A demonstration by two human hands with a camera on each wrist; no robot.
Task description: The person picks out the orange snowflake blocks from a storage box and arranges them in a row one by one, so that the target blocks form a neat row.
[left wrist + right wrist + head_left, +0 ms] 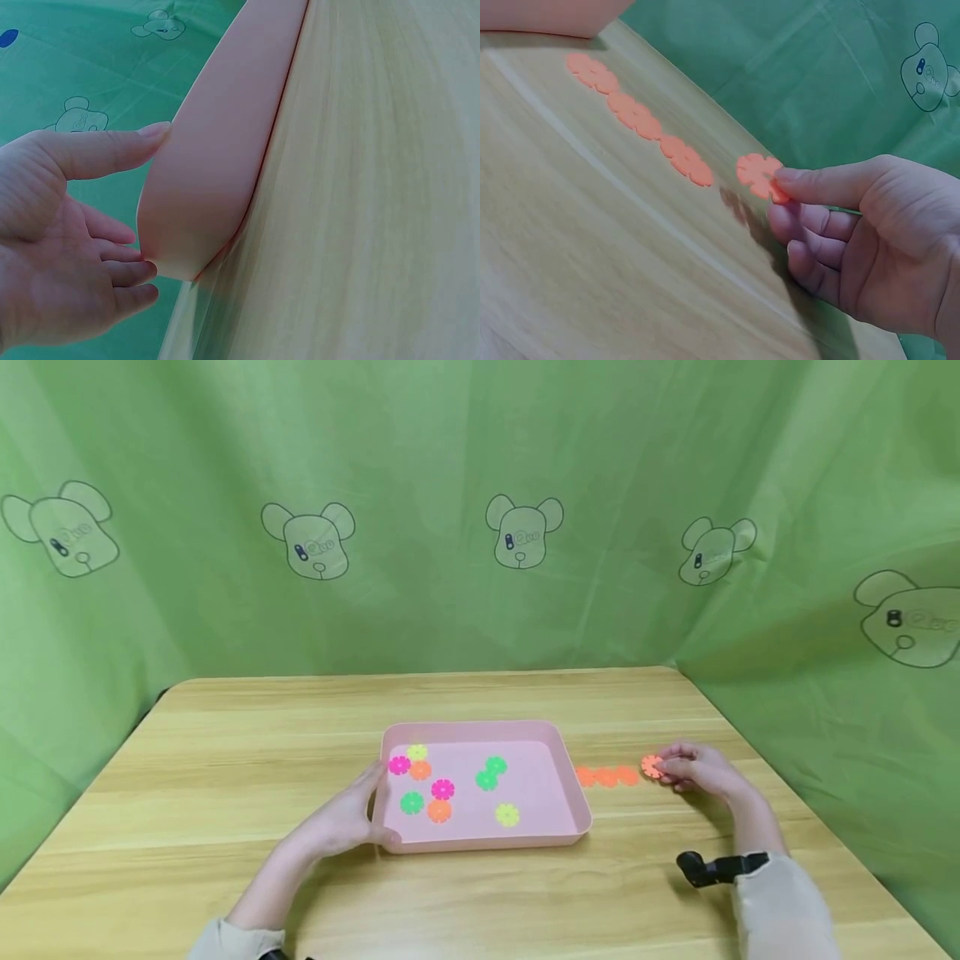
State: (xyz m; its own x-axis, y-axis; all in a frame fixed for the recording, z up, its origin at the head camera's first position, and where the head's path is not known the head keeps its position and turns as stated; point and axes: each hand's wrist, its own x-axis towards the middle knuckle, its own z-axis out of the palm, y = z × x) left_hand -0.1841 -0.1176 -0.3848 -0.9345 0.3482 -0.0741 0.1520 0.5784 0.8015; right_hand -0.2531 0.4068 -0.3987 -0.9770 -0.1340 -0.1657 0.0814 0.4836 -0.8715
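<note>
In the head view, a pink tray [534, 777] lies on the table. My left hand [339, 820] is at its left end, the thumb at the front rim and the fingers along the left side. The left wrist view shows thumb and fingers touching the tray wall [210, 150], loosely spread. My right hand [877, 232] pinches an orange notched disc [757, 175] between thumb and fingers, tilted and raised just above the table. Beside it, three orange discs [634, 115] lie in a row on the table, running from the tray's right side toward the held disc.
Inside the tray are pink discs [443, 789], green discs [412, 802], yellow discs [507, 814] and orange discs [439, 811]; two green ones overlap or touch. The wooden table [480, 902] ends at a green curtain [420, 610] behind and at both sides.
</note>
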